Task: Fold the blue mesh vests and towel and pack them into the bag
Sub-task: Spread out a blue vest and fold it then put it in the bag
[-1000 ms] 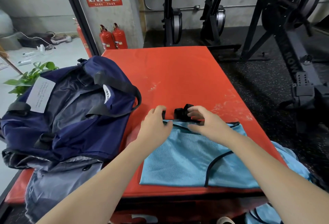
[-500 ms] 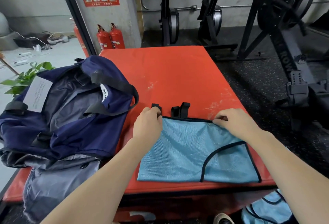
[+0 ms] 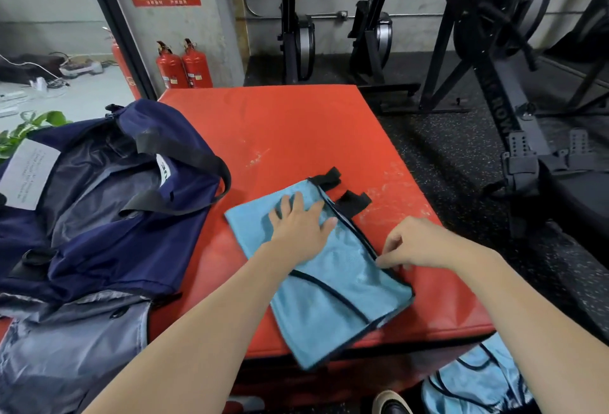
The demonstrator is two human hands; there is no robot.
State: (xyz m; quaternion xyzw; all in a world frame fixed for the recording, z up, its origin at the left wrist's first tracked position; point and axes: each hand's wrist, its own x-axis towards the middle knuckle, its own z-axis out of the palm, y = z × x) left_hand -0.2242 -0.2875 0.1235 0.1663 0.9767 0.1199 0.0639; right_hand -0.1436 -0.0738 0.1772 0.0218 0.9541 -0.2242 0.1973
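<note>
Gym equipment stands behind a red worktop (image 3: 296, 123). On its near right part lies a blue vest (image 3: 333, 285), folded and askew, its near corner overhanging the edge. The left hand (image 3: 301, 226) presses flat on it, fingers spread; the right hand (image 3: 412, 244) pinches its black-trimmed right edge. Light, limp mesh will likely slip and unfold, so hold the trim. An open bag (image 3: 99, 202) waits left.

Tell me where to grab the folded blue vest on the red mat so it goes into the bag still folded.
Grip the blue vest at its black-trimmed long edge, coming from the right, where the right hand already pinches it. The layers' edges meet there; the left hand presses it flat.
</note>
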